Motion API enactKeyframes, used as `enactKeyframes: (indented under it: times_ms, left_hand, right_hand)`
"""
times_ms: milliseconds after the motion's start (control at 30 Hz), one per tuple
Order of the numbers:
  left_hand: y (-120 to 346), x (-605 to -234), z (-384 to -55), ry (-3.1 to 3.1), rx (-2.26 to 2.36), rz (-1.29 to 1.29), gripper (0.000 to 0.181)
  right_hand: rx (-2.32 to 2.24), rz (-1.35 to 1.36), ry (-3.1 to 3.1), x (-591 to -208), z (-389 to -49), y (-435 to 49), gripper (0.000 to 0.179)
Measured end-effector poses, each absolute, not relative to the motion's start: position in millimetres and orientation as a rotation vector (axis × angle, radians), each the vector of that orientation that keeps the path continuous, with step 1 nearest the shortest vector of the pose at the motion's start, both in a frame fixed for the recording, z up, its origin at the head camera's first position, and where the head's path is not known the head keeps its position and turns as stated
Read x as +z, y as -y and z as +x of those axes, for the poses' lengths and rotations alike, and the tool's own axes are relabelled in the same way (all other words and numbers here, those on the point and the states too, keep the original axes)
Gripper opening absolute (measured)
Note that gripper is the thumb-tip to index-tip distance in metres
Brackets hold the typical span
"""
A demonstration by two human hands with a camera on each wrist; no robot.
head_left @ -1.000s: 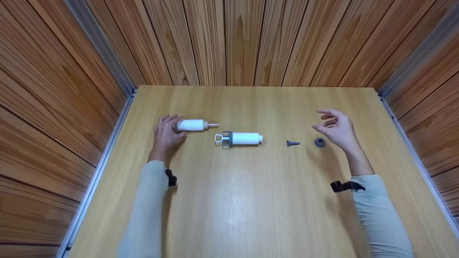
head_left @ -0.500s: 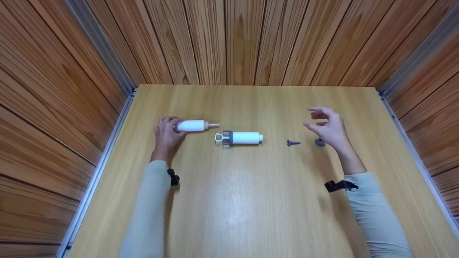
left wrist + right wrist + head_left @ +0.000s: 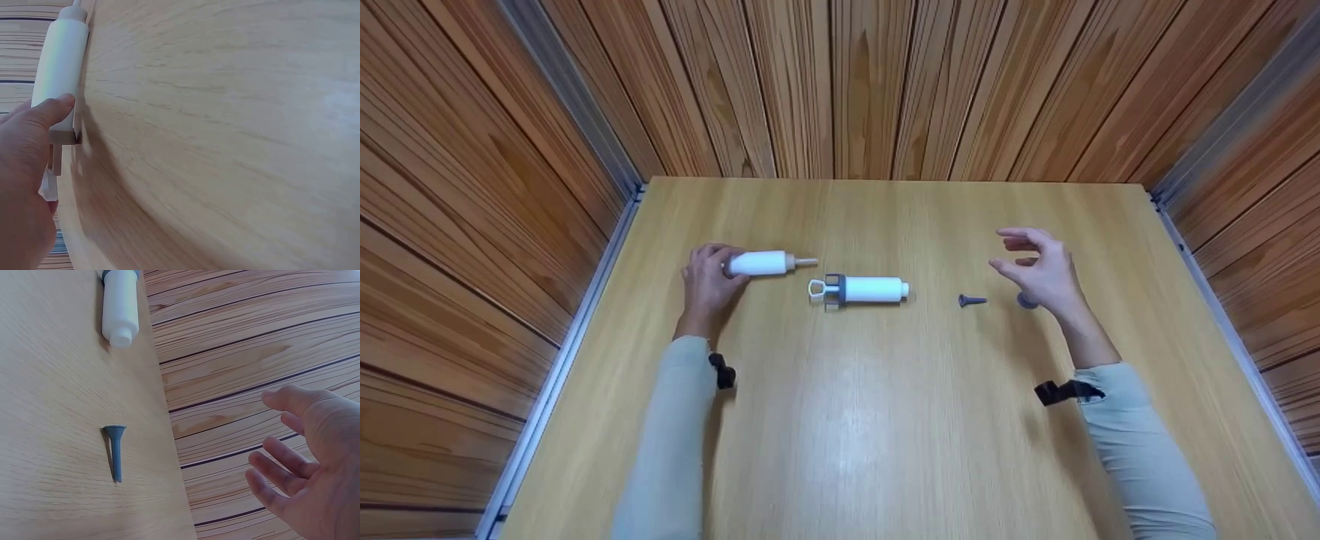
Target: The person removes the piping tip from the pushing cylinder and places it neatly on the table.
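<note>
My left hand holds a white syringe by its rear end, thumb along the barrel, its thin nozzle pointing right. In the left wrist view the flange and plunger handle show beside the palm. A second white syringe, with a grey flange and a looped plunger handle, lies at the middle of the table. My right hand hovers empty, fingers loosely bent and thumb apart. Partly hidden beneath it is a round grey cap. To its left lies a small grey funnel-shaped nozzle.
The wooden table is bounded by wood-panelled walls at the back and both sides. Metal rails run along its side edges. A small black camera mount sits on each wrist.
My right hand has shifted left, now covering much of the round grey cap. The left hand stays nearly still with its syringe.
</note>
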State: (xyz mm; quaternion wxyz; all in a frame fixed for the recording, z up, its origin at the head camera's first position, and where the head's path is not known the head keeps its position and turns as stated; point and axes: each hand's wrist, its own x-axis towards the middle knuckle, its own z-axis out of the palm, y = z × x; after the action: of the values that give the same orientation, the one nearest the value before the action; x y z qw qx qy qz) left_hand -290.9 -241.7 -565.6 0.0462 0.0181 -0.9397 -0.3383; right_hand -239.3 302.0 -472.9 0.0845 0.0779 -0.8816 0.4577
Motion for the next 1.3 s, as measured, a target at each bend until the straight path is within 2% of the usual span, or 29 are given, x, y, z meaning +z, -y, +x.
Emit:
enactKeyframes:
  times_ms: [800, 1167, 1300]
  left_hand:
    - [257, -555, -286, 2.707, -1.358, 0.032, 0.041]
    - [255, -555, -274, 2.624, -1.346, -0.055, 0.042]
    - [256, -555, -269, 2.592, -1.36, -0.045, 0.041]
  right_hand:
    - [1.403, 0.273, 2.61, -478, -240, -294, 0.052]
    - [1.713, 0.558, 2.389, -504, -239, -288, 0.072]
    - [1.763, 0.669, 2.329, -515, -243, -289, 0.073]
